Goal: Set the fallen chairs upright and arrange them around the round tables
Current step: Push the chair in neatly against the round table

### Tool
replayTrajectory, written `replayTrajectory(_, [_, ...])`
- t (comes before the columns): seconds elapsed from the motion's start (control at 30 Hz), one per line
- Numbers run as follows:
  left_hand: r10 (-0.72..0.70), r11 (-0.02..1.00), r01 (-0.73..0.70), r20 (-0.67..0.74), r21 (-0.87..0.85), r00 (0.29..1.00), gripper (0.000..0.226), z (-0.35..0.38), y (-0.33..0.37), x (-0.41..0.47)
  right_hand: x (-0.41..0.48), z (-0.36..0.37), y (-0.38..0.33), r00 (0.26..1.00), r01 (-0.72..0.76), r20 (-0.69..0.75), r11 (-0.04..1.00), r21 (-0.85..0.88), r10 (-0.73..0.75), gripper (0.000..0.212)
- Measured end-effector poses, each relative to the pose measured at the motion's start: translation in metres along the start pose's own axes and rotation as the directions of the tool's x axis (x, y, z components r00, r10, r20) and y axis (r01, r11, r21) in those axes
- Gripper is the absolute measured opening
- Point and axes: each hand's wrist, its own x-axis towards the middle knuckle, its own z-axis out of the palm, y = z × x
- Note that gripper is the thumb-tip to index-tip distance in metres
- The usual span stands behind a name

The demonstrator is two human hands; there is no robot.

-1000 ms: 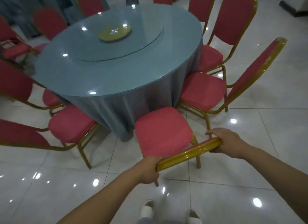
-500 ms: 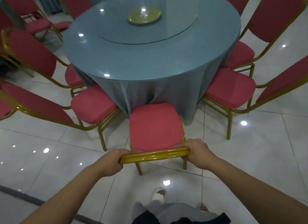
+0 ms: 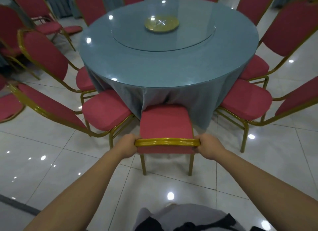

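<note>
A red-cushioned banquet chair (image 3: 165, 120) with a gold metal frame is seen standing upright on its legs at the near side of the round table (image 3: 172, 83), with its seat turned toward the table and its front edge pressed into the hanging blue-grey tablecloth (image 3: 194, 101). The top rail (image 3: 167, 142) of the chair's back is gripped at both ends. The left hand (image 3: 128, 147) is curled round the left end and the right hand (image 3: 209, 148) round the right end, with the backs of both hands turned upward. Both forearms are stretched forward and converge toward the table from the lower corners of the view, the wrists held roughly straight. The tabletop (image 3: 130, 62) is glossy, and a round glass turntable (image 3: 192, 39) lies on its middle, with a gold dish (image 3: 161, 23) at the turntable's centre. Further red chairs with gold frames are set upright around the table. One neighbouring chair (image 3: 105, 110) stands at the table's near left, just beside the gripped chair, and another (image 3: 246, 100) at the table's near right, both with their seats touching the cloth. More chair backs are visible round the table's left, right and far sides. Well to the left of the table, other red chairs (image 3: 48, 26) stand apart from it, and how they are arranged cannot be told. The table stands on a floor (image 3: 51, 144) of shiny white tiles.
</note>
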Motion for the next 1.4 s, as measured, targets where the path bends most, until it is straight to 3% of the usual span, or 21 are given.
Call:
replayTrajectory(0.37, [0.024, 1.000, -0.024, 0.008, -0.004, 1.000, 0.033, 0.014, 0.024, 0.013, -0.001, -0.013, 0.024, 0.998, -0.058, 0.022, 0.996, 0.072, 0.057, 0.009])
replayTrajectory(0.5, [0.103, 0.994, -0.102, 0.038, -0.033, 0.994, 0.041, 0.009, 0.027, 0.009, -0.003, -0.015, 0.030, 1.000, -0.027, 0.002, 0.999, 0.027, 0.027, 0.011])
replayTrajectory(0.6, [0.199, 0.978, -0.197, 0.035, -0.068, 0.979, 0.071, 0.002, 0.049, -0.003, -0.017, -0.022, 0.048, 0.999, -0.039, -0.017, 0.988, 0.152, 0.042, 0.065])
replayTrajectory(0.67, [0.273, 0.958, -0.269, 0.027, -0.098, 0.962, 0.079, -0.003, 0.084, -0.005, -0.031, -0.033, 0.073, 0.998, -0.061, -0.016, 0.977, 0.204, 0.066, 0.083])
replayTrajectory(0.83, [0.454, 0.885, -0.459, -0.072, -0.084, 0.888, 0.053, 0.019, 0.212, 0.035, -0.076, -0.081, 0.168, 0.990, -0.081, -0.086, 0.948, 0.307, 0.113, 0.053])
replayTrajectory(0.9, [0.443, 0.885, -0.449, -0.076, -0.123, 0.893, 0.051, 0.046, 0.274, 0.056, -0.097, -0.101, 0.212, 0.972, -0.089, -0.169, 0.923, 0.374, 0.162, 0.049])
replayTrajectory(1.13, [0.475, 0.879, -0.450, 0.197, -0.161, 0.858, 0.084, 0.156, 0.471, 0.088, -0.166, -0.165, 0.376, 0.916, -0.107, -0.298, 0.882, 0.458, 0.267, 0.054])
replayTrajectory(1.4, [0.466, 0.874, -0.417, 0.188, -0.250, 0.865, 0.093, 0.185, 0.605, 0.123, -0.189, -0.244, 0.508, 0.868, -0.089, -0.390, 0.869, 0.486, 0.307, 0.052])
